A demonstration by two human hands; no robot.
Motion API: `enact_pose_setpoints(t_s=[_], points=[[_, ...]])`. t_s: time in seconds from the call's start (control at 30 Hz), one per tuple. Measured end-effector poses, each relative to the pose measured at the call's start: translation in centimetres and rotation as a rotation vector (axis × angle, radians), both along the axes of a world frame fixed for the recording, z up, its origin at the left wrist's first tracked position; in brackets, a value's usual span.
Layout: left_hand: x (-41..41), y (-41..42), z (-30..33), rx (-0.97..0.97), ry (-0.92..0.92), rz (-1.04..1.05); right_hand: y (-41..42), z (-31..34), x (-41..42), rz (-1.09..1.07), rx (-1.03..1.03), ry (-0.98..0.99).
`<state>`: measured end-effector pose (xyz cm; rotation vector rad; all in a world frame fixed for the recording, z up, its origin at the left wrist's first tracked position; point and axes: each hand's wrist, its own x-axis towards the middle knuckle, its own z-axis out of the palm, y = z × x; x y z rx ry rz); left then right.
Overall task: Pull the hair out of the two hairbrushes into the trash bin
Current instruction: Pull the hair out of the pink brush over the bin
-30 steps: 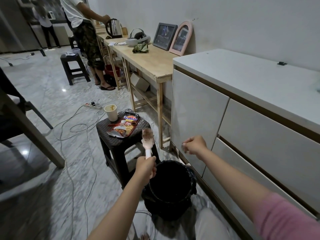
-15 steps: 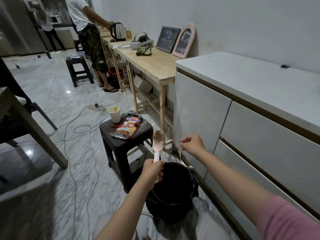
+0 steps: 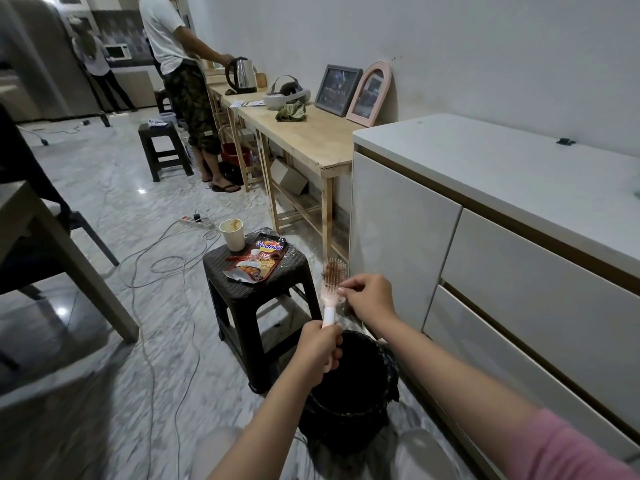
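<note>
A pink hairbrush (image 3: 332, 279) with brownish hair in its bristles stands upright above the black trash bin (image 3: 349, 393). My left hand (image 3: 320, 344) is closed around its handle. My right hand (image 3: 369, 295) is at the brush head, thumb and fingertips pinched against the bristles on the right side. Whether strands are caught between the fingers is too small to tell. Only one hairbrush is in view.
A dark plastic stool (image 3: 258, 285) just left of the bin carries a snack packet (image 3: 258, 259) and a paper cup (image 3: 232, 233). A white cabinet (image 3: 485, 254) runs along the right. Cables (image 3: 166, 258) lie across the marble floor. A person (image 3: 187, 84) stands at the wooden table (image 3: 311, 140).
My right hand, earlier held apart to the right as a loose fist, has come in to the brush head. The brush has shifted slightly right, over the bin.
</note>
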<state>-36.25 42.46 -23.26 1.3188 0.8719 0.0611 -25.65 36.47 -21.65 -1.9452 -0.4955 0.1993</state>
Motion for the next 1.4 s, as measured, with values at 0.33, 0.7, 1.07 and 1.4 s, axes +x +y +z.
enact_pose_setpoints(t_s=[0.33, 0.7, 1.07, 1.4], points=[[-0.4, 1.5, 0.0, -0.129, 0.024, 0.193, -1.7, -0.2, -0.4, -0.043, 0.115, 0.023], [-0.2, 3.6, -0.9, -0.185, 0.025, 0.423, -4.2, 0.1, 0.4, -0.142, 0.369, 0.138], [-2.2, 7.6, -0.9, -0.121, 0.034, 0.694, -7.8, 0.4, 3.8, -0.444, 0.491, 0.191], [-2.7, 7.7, -1.3, -0.010, 0.115, 0.655, -6.6, 0.3, 4.8, -0.642, 0.331, 0.118]])
